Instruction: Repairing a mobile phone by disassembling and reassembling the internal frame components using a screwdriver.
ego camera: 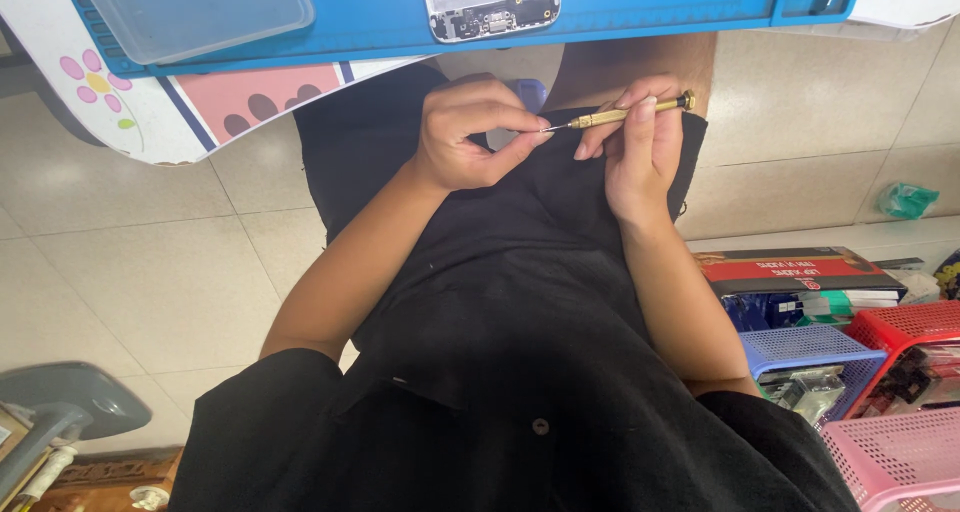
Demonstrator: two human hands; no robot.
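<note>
The right hand grips a slim brass screwdriver held level over the lap, and the left hand pinches at its thin tip. Above them, an opened phone lies on a blue work mat beside a clear plastic tray. Red, blue and pink baskets stand on the tiled floor at the right.

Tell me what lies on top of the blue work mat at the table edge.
On the blue work mat lie an opened phone body showing its circuit parts and a clear plastic tray. The frame's top edge cuts off the rest of the mat.
</note>
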